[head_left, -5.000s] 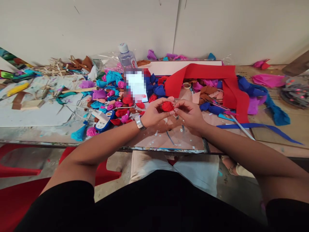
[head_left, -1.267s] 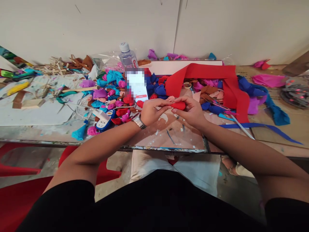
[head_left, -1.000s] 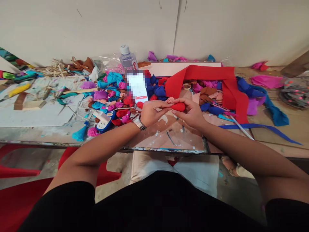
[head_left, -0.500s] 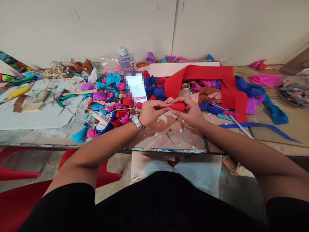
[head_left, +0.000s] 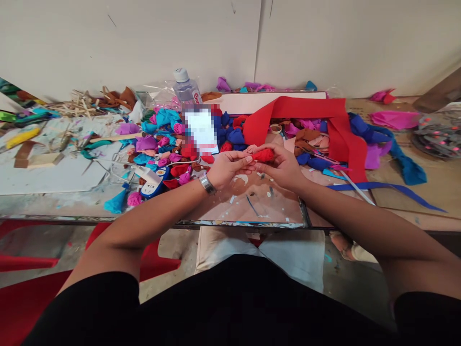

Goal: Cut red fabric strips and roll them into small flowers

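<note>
Inwardly curled, both hands (head_left: 226,169) (head_left: 284,168) pinch the red roll (head_left: 263,155).

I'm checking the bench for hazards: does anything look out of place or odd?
The power strip, with a white charger on it, lies beside the colored crumpled pieces, an odd spot for something electrical. A drink bottle stands behind them. The red bundle between the left hand and right hand shows nothing odd.
</note>
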`<control>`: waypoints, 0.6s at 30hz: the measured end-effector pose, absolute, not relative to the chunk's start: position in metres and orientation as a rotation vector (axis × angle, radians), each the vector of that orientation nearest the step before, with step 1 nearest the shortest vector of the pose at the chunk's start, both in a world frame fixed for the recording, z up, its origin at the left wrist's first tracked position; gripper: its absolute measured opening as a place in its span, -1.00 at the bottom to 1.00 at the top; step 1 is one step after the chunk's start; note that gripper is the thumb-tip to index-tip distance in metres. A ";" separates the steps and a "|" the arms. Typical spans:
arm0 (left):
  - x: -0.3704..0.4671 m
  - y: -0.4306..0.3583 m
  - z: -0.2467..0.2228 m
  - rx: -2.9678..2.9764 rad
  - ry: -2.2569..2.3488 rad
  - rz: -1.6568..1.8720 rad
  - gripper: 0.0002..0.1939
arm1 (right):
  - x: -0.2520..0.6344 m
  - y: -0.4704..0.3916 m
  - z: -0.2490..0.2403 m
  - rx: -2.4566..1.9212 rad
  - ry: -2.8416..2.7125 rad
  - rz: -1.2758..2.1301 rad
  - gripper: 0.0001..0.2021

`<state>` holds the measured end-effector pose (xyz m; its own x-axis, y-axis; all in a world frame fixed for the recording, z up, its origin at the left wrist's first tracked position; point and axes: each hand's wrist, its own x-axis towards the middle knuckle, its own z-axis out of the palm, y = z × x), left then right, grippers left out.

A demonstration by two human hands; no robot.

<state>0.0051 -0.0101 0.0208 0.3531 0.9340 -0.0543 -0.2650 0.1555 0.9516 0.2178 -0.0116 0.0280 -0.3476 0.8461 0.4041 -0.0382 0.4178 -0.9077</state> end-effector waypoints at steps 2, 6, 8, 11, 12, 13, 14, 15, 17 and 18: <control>0.005 -0.011 0.020 1.040 0.793 0.984 -0.45 | 0.218 -0.011 0.028 -0.717 -1.667 1.076 -0.50; 0.005 -0.012 0.020 1.047 0.814 0.944 -0.49 | 0.218 -0.009 0.027 -0.746 -1.666 1.057 -0.50; 0.005 -0.012 0.020 1.048 0.815 0.931 -0.49 | 0.218 -0.009 0.027 -0.755 -1.670 1.049 -0.49; 0.006 -0.012 0.020 1.081 0.807 0.937 -0.49 | 0.218 -0.010 0.028 -0.769 -1.663 1.042 -0.53; 0.006 -0.012 0.020 1.108 0.811 0.946 -0.49 | 0.218 -0.010 0.028 -0.781 -1.660 1.041 -0.55; 0.006 -0.012 0.019 1.140 0.818 0.956 -0.49 | 0.218 -0.011 0.029 -0.795 -1.657 1.040 -0.56; 0.006 -0.012 0.019 1.172 0.826 0.964 -0.48 | 0.218 -0.011 0.029 -0.808 -1.656 1.039 -0.57; 0.006 -0.012 0.020 1.201 0.834 0.972 -0.46 | 0.218 -0.012 0.030 -0.817 -1.655 1.039 -0.57; 0.006 -0.012 0.020 1.246 0.842 0.979 -0.43 | 0.218 -0.012 0.030 -0.827 -1.655 1.035 -0.57; 0.006 -0.012 0.021 1.264 0.843 0.983 -0.42 | 0.218 -0.012 0.030 -0.829 -1.657 1.030 -0.57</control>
<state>0.0061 -0.0123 0.0206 0.3666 0.9303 0.0163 -0.1253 0.0320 0.9916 0.2176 -0.0123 0.0302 -0.2893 0.8797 0.3774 0.0513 0.4079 -0.9116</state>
